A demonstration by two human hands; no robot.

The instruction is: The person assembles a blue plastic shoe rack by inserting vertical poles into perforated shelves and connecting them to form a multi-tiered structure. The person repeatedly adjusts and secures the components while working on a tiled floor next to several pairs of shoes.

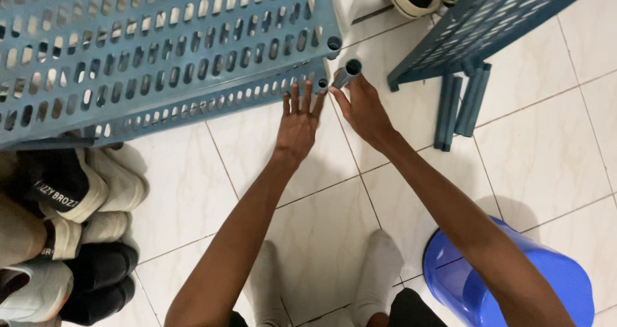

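Shelf panels (148, 50) of blue-grey slotted plastic lean over the white tiled floor (546, 153); they look light and stiff, best gripped at the solid edges or corner sockets. My left hand (299, 124) rests with its fingers spread against the lower panel's corner. My right hand (365, 111) has its fingers closed around a hollow tube leg (347, 73), smooth, rigid and probably slippery, beside that socket.

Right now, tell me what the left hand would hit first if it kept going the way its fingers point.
The left hand would likely meet the lower perforated blue shelf panel, near its corner socket.
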